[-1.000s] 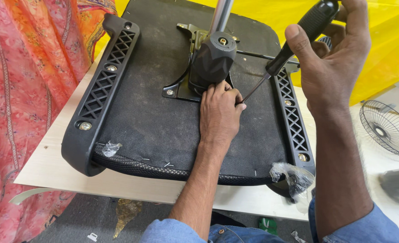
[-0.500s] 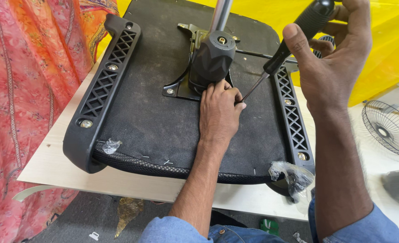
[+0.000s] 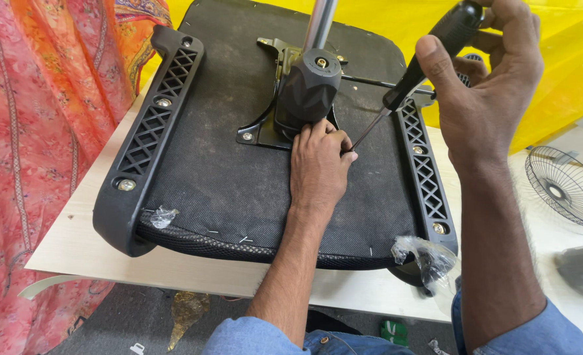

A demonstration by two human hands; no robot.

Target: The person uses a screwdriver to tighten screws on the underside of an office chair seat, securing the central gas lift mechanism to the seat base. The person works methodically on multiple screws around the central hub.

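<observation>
An upside-down black office chair seat (image 3: 225,177) lies on a pale wooden board (image 3: 94,250). A black tilt mechanism (image 3: 308,92) with a metal column stands bolted at the seat's middle. My left hand (image 3: 319,164) rests flat on the seat, fingers against the mechanism's base plate and steadying the screwdriver tip. My right hand (image 3: 488,85) grips the black handle of a screwdriver (image 3: 413,75), its shaft slanting down-left to the plate beside my left fingers. Black latticed armrest brackets run along the left side (image 3: 153,125) and the right side (image 3: 426,177).
Orange-pink patterned cloth (image 3: 35,131) hangs at the left. Yellow sheeting (image 3: 567,59) lies behind the seat. A fan with a wire grille (image 3: 564,187) sits at the right. Torn clear plastic wrap (image 3: 429,260) clings to the seat's near right corner.
The screwdriver stays at the same spot on the plate. Both hands have hardly moved; my right hand has shifted slightly on the handle.
</observation>
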